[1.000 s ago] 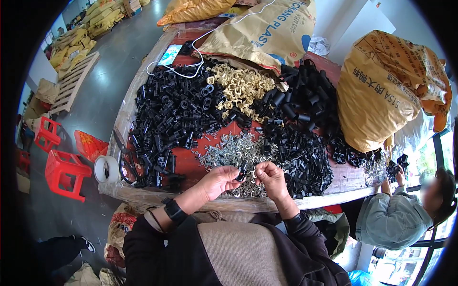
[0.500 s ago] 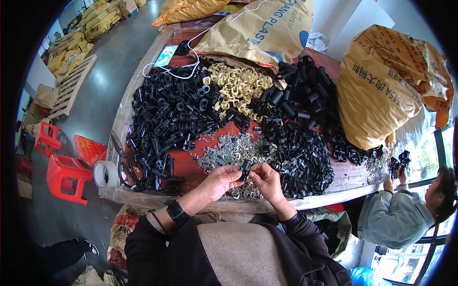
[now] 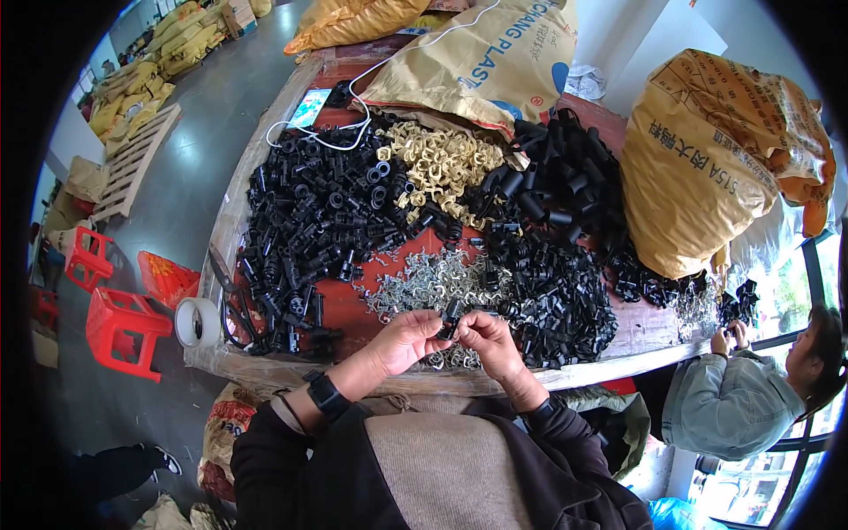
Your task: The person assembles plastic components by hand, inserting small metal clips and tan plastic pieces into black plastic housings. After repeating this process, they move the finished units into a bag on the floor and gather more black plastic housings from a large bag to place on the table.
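Note:
A small black plastic fitting (image 3: pixel 450 319) is pinched upright between the thumb and fingers of my left hand (image 3: pixel 405 341). My right hand (image 3: pixel 493 344) is closed in a pinch right against the fitting's lower right side; whatever lies between its fingertips is too small to make out. Both hands are just above a heap of small silvery metal clips (image 3: pixel 424 287), near the table's front edge. To the right of the clips lies a pile of small black plastic parts (image 3: pixel 565 305), and to the left a larger pile of black fittings (image 3: pixel 322 203).
Yellow C-shaped pieces (image 3: pixel 442 163) and black tubes (image 3: pixel 574 168) lie farther back on the red table (image 3: pixel 349 322). A tape roll (image 3: pixel 197 321) and scissors (image 3: pixel 231 300) sit at the left edge. Large sacks (image 3: pixel 707 168) stand behind. At right a person (image 3: pixel 751 397) handles black parts.
My right fingertips have come left and slightly down, up against the fitting. The fitting has shifted a little left in my left hand. The person at right has lowered their hands slightly.

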### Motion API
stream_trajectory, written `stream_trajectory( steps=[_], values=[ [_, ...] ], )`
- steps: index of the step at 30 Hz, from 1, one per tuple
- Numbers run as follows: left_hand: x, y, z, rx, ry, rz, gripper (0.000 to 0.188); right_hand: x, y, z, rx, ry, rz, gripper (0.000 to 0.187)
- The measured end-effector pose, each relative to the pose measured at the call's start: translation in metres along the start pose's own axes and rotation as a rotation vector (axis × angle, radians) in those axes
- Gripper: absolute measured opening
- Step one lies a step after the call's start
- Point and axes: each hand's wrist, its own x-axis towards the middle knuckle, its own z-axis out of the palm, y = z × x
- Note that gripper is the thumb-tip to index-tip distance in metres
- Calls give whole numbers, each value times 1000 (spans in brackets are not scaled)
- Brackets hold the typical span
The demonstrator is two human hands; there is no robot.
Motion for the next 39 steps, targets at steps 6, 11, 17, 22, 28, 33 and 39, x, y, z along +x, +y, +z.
stream_trajectory(
  steps=[6, 11, 17, 22, 28, 33, 39],
  values=[
    [-2, -2, -2, -67, 3, -23, 11, -1, -11, 7, -151, 17, -109, 8],
    [-4, 1, 0, -58, 53, -95, 11, -4, -11, 0, -181, 77, -96, 8],
    [-3, -1, 2, -24, 109, -98, 11, -1, -12, 5, -221, 98, -178, 7],
    [-4, 0, 9, 18, 99, -96, 10, 0, -16, 9, -400, 111, -309, 7],
    [-6, -2, 5, 58, 125, -125, 12, -3, -31, 14, -771, 62, -493, 8],
    [-7, -2, 6, 149, 135, -116, 14, -4, -29, 14, -853, 59, -568, 10],
    [-5, 1, 5, 287, 123, -151, 18, -6, -10, 12, -199, 59, -96, 11]
  ],
)
